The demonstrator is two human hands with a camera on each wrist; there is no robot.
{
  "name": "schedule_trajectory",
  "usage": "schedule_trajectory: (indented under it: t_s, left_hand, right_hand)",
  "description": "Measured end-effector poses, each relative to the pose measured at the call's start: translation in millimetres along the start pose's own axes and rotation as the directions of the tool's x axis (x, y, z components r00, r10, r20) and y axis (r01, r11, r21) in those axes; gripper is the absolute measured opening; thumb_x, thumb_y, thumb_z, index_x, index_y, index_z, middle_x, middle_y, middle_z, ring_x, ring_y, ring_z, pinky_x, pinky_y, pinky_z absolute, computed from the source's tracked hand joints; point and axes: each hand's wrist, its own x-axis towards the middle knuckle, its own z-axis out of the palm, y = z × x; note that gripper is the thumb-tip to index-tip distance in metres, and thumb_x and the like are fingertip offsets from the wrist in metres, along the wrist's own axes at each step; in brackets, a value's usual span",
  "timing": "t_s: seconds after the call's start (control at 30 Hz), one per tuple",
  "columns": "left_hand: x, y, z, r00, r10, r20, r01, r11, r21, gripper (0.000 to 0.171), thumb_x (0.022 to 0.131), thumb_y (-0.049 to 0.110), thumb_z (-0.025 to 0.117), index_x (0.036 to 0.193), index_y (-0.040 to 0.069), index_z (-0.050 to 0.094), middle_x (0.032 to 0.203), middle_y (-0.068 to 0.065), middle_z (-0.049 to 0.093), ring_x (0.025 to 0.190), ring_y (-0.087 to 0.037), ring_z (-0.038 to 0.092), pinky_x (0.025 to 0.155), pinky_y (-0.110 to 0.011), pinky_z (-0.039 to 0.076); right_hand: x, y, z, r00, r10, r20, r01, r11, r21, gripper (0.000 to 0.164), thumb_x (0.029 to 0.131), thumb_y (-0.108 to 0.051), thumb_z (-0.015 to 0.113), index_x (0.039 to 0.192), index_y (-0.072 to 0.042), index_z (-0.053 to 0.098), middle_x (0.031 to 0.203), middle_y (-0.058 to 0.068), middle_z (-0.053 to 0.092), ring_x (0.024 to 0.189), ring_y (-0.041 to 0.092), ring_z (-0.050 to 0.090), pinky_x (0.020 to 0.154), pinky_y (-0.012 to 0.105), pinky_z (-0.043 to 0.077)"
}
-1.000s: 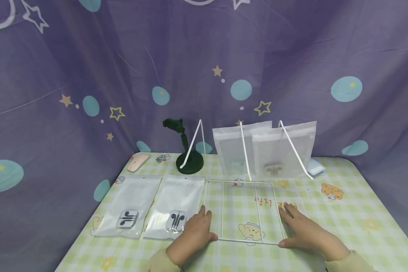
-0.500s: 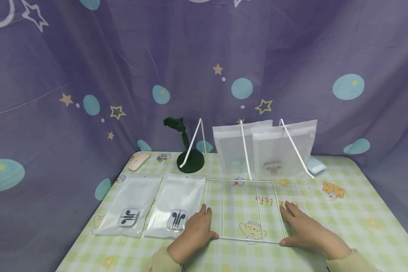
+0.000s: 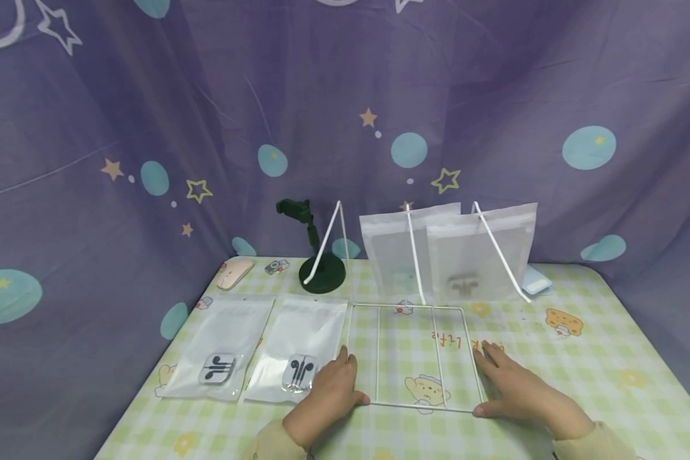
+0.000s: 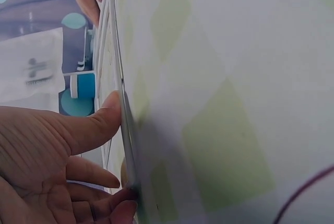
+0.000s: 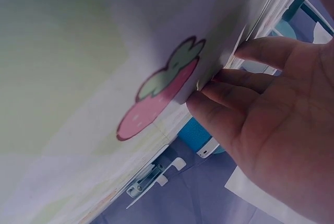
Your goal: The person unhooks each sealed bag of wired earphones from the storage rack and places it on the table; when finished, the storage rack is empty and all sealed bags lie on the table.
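White wire rack [image 3: 408, 406] is touched at both front corners, by left hand [image 3: 335, 384] and right hand [image 3: 514, 384]. Two frosted zip pouches [image 3: 485, 259] are stood upright at its rear, overlapping, each crossed by a divider [image 3: 416, 255]. Two flat pouches [image 3: 230, 329], earphones enclosed, are laid beside the left hand on green-checked tablecloth [image 3: 581, 383].

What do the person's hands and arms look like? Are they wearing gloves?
No gloves: the left hand and right hand are both bare, and I see no rings. The left sleeve and right sleeve are pale yellowish and look plain. They end near the wrists.
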Motion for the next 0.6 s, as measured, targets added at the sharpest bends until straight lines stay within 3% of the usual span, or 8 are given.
schedule_trajectory:
  t_s: [0.6]
  left_hand:
    - [-1.2, -1.5, 2.7, 1.0, 0.018, -0.002, -0.018, 1.0, 0.002, 0.085, 0.059, 0.049, 0.071, 0.123, -0.003, 0.047, 0.129, -0.03, 0.037, 0.094, -0.039, 0.054, 0.071, -0.044, 0.046]
  right_hand:
    - [-0.6, -1.6, -1.4, 1.0, 0.0, 0.009, 0.0, 1.0, 0.017, 0.105, 0.059, -0.063, 0.064, 0.133, 0.004, 0.032, 0.137, 0.031, 0.019, 0.123, 0.048, 0.02, 0.095, 0.055, 0.026]
